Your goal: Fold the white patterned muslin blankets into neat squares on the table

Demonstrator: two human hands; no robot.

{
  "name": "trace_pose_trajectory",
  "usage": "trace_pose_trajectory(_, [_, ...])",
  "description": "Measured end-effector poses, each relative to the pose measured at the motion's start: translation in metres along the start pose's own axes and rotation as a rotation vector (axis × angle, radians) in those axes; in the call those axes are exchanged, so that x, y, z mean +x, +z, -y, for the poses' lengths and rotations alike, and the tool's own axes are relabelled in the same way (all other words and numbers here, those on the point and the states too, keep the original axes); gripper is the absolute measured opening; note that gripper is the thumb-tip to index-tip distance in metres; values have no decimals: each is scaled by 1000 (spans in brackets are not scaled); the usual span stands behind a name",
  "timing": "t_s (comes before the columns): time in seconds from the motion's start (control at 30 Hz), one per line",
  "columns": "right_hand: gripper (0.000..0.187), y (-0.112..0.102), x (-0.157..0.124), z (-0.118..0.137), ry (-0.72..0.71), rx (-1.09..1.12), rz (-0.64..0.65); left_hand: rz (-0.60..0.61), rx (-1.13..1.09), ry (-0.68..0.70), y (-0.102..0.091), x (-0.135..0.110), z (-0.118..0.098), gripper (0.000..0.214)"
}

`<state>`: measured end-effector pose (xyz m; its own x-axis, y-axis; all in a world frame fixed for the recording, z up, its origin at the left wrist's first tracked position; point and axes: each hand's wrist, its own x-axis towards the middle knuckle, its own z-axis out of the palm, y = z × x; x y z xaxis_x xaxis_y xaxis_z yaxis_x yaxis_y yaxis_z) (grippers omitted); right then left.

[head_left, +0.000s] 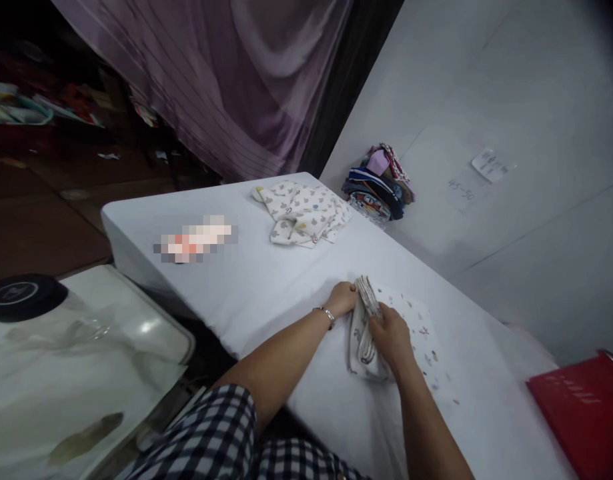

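Note:
A white cloth with a small grey print, folded into a thick layered stack (366,310), is between my hands over the white-covered table. My left hand (343,299), wearing a bracelet at the wrist, has its fingers closed at the far left edge of this folded cloth. My right hand (392,335) grips the stack from the right side, thumb on the near face. Under and right of it lies a thin white printed fabric (426,330), spread flat. Farther off, a loosely crumpled white cloth with a grey print (306,212) rests on the table.
A pile of folded clothes (376,183) sits against the wall behind the table edge. A red bag or box (581,407) stands at the right. A white appliance (151,327) with a black round lid (25,297) is at the left. A purple curtain (246,73) hangs behind.

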<state>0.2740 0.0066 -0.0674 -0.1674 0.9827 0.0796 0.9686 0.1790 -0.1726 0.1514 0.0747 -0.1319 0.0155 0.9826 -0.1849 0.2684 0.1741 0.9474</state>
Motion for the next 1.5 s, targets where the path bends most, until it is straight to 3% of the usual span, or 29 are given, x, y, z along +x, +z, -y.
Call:
trace_pose_trajectory(0.13, [25, 5, -2, 12, 22, -174, 62, -79, 36, 24, 2, 1, 0, 19])
trace_pose_trajectory(0.23, [24, 16, -4, 21, 11, -200, 109, -61, 42, 24, 0, -1, 0, 19])
trace_pose_trajectory(0.47, [31, 14, -3, 11, -35, -71, 89, 4, 52, 10, -6, -5, -6, 36])
trace_pose_trajectory(0.57, [39, 12, -15, 4, -53, 65, 50, -22, 74, 5, -5, -5, -8, 32])
trace_pose_trajectory(0.67, [47, 23, -37, -1, -144, 150, -42, -29, 91, -7, -4, -3, -9, 29])
trace_pose_trajectory(0.8, [64, 48, -61, 0, -259, 66, -104, -35, 114, -15, -4, 0, -9, 27])
trace_pose_trajectory(0.9, [66, 57, -69, 3, -270, 13, -119, -35, 123, -15, -4, 2, -6, 29])
trace_pose_trajectory(1.07, [66, 60, -76, 9, -356, -4, -157, -11, 113, -21, -1, 5, -3, 31])
trace_pose_trajectory(1.23, [62, 53, -78, 6, -368, 54, -95, -27, 160, -26, -8, 3, -8, 32])
trace_pose_trajectory(1.4, [69, 42, -80, -2, -352, 191, -37, -171, 297, 94, -22, -14, -23, 39])
trace_pose_trajectory(1.5, [71, 46, -80, 4, -382, 110, -48, -160, 368, 289, -11, -27, -35, 37])
